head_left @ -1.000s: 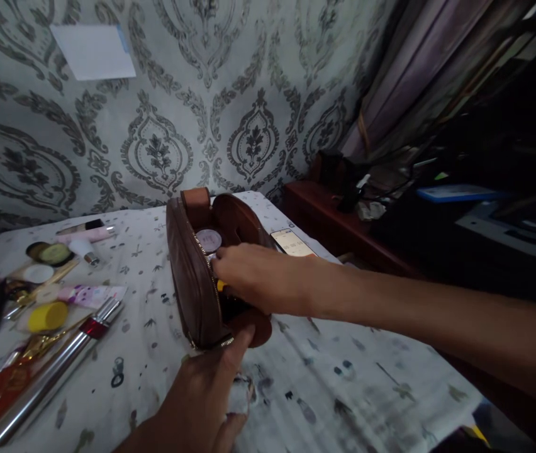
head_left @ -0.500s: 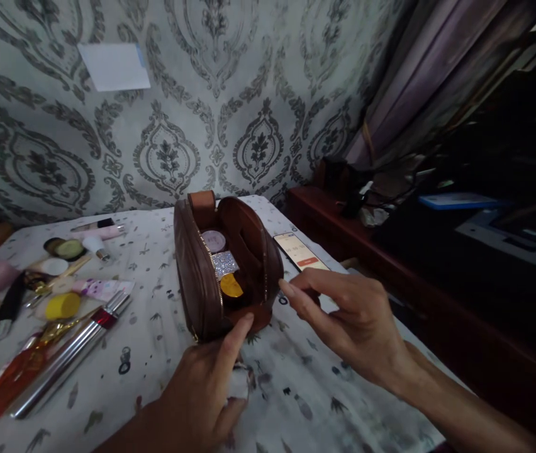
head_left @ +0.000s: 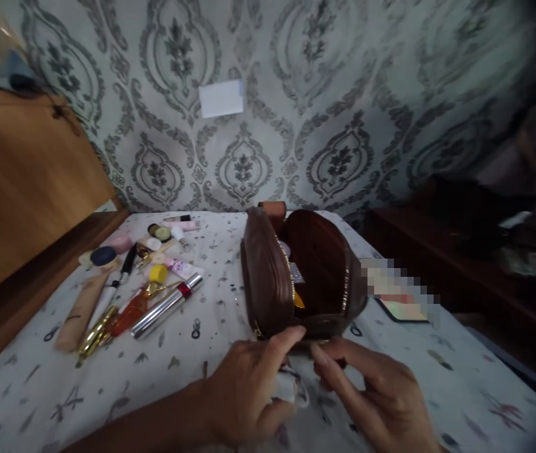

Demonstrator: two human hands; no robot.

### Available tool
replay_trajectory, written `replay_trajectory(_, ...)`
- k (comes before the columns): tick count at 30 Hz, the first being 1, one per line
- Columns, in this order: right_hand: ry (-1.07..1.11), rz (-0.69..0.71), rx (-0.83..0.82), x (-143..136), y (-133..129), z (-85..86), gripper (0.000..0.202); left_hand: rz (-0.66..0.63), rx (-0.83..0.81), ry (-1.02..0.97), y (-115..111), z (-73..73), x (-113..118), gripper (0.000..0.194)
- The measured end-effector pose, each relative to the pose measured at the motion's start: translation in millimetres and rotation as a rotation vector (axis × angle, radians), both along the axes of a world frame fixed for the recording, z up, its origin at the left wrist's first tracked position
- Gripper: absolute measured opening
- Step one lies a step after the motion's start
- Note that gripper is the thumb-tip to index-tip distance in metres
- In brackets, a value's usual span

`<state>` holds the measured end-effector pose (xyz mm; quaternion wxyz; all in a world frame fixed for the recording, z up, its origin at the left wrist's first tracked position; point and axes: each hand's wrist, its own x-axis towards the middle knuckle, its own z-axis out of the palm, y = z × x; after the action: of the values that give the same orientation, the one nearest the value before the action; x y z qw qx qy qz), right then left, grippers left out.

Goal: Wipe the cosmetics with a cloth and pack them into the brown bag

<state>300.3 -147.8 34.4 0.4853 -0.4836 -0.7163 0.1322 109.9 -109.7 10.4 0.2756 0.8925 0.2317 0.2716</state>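
Observation:
A brown leather makeup bag (head_left: 268, 270) stands unzipped in the middle, its mouth wide. Inside show a silver glittery item (head_left: 296, 274) and part of a yellow-gold one (head_left: 299, 300). My left hand (head_left: 249, 384) has its index finger against the bag's near end. Between its thumb and fingers is a small white crumpled thing (head_left: 285, 385), whose kind I cannot make out. My right hand (head_left: 372, 390) pinches at the near lower edge of the bag, beside a gold-coloured strip of zipper (head_left: 310, 343). Its fingertips partly hide what they grip.
Left of the bag lie loose cosmetics: a silver tube with a red band (head_left: 167, 306), a yellow-capped tube (head_left: 157, 272), a beige tube (head_left: 79, 311) and several others. A partly pixelated phone (head_left: 404, 308) lies to the right. A wooden panel (head_left: 27, 170) borders the left side.
My right hand has come from beside the bag to its near edge, fingertips now close to my left index finger. The view has turned left, showing more of the cosmetics.

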Motion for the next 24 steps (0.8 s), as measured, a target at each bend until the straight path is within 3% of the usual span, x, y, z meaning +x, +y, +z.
replay_trajectory(4, 0.017, 0.078, -0.126, -27, 1, -21.5, 0.033, 0.067, 0.061, -0.038, 0, -0.8, -19, 0.062)
replay_trajectory(8, 0.03, 0.183, -0.312, -56, 5, -32.1, 0.04, 0.197, 0.084, -0.017, 4, -5.3, -35, 0.041)
replay_trajectory(17, 0.377, 0.286, -0.61, -125, 47, -66.4, 0.046, 0.504, 0.153, -0.053, 30, -24.2, -69, 0.014)
replay_trajectory(24, 0.435, 0.235, -0.52, -137, 39, -80.9, 0.052, 0.456, 0.37, 0.065, 37, -25.9, -76, 0.02)
